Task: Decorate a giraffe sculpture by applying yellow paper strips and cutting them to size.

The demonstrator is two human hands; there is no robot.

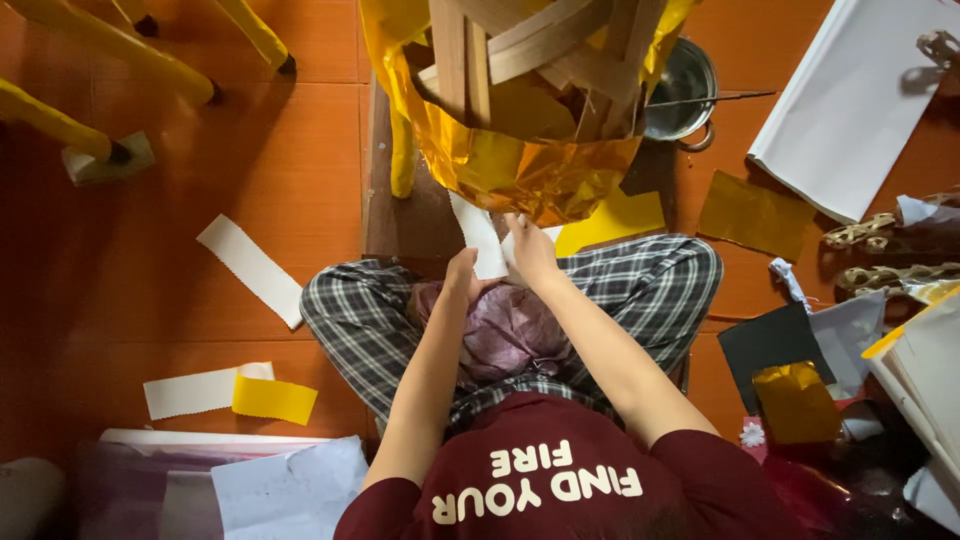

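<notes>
— Maroon shirt [560, 470] is the nearest thing, right at the bottom. What comes just past it?

— Two bare arms go out from the shirt, over a purple cloth [510, 330] in the lap and legs in checked trousers [640, 280].

— And the hands?

— Both meet at a white paper strip [480, 240], a little past the purple cloth. The left hand [462, 275] holds the strip's lower edge — its fingers are curled in and pressed together on the paper. The right hand [530, 250] lies just beside it, fingers close together, tips on the strip. Whether the thumb pinches underneath, I cannot tell.

— Where is the strip, then?

— Its top end goes up to the shiny gold foil [520, 170], just past the hands. The foil wraps a wooden frame [530, 50] of slats.

— What lies around the frame?

— It stands on a dark board [400, 220]. A yellow paper piece [615, 220] lies at its foot, beside the right knee. Farther off on that side sits a metal pot [685, 90], then a big white sheet [850, 110]. On the other side of the frame another white strip [250, 270] lies on the orange floor [200, 150], well apart, and yellow chair legs [100, 45] stand far off.
</notes>
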